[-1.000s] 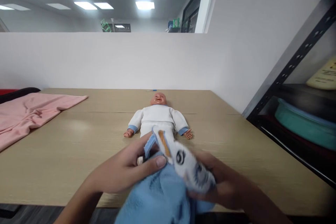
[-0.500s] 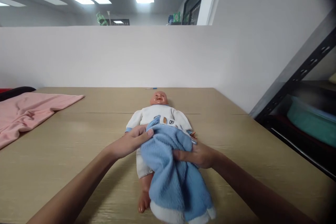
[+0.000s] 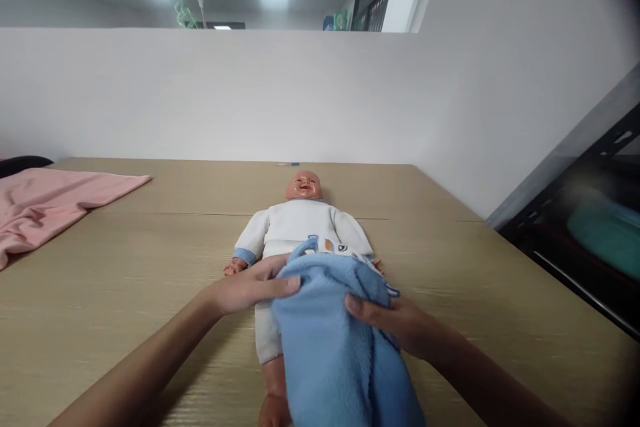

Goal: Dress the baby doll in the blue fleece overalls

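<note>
A baby doll (image 3: 300, 217) in a white suit with blue cuffs lies on its back on the wooden table (image 3: 125, 267), head pointing away from me. A fluffy light blue garment (image 3: 335, 340) with a white patterned edge covers its belly and legs. My left hand (image 3: 250, 288) grips the garment's upper left edge, thumb on top. My right hand (image 3: 387, 321) pinches its right side, fingers curled into the fabric. One bare doll foot (image 3: 273, 407) pokes out below the cloth.
A pink cloth (image 3: 45, 197) lies crumpled at the table's far left. A black metal shelf (image 3: 575, 213) with a teal object stands on the right. A white partition wall runs behind the table.
The blue garment went from bunched up near me to lying over the doll's legs and belly. Both hands moved forward with it, then drew back slightly towards the doll's waist.
</note>
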Motion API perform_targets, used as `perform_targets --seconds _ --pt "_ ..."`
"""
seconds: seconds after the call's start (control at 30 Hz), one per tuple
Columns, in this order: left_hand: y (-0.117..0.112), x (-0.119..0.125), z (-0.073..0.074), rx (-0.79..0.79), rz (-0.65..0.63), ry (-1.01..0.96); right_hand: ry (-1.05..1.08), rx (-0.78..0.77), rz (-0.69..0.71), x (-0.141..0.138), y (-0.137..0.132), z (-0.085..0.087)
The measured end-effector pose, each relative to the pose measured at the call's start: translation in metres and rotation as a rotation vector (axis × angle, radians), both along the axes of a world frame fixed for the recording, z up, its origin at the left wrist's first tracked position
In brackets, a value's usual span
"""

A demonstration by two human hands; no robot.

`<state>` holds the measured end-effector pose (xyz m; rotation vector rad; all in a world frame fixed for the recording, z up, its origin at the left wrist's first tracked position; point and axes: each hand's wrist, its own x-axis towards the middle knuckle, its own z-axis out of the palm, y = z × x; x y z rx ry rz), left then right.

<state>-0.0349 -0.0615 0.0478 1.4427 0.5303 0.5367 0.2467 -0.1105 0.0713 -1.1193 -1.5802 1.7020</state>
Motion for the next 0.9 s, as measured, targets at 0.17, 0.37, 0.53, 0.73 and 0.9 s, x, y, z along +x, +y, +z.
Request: perform_targets --seconds 0.17,0.37,0.53,0.73,0.9 --pt "-0.011 0.000 -0.006 -0.036 -0.157 -0.056 0.108 -0.140 -0.199 -0.010 -0.004 0.000" --pt "-0.012 0.002 -0.025 -0.032 0.144 -0.117 0.024 -0.017 0.282 -0.006 -0.003 0.011" --pt "-0.014 0.001 -0.018 -0.025 0.150 0.030 0.118 -0.116 0.512 -0.002 -0.001 0.006" --pt "-0.021 -0.001 -0.008 -0.093 -0.051 -0.034 -0.042 -0.207 0.121 -0.001 -0.006 -0.005" --pt "-0.034 0.000 0.002 -0.059 -0.038 -0.171 0.047 -0.068 0.264 -0.013 -0.013 0.007"
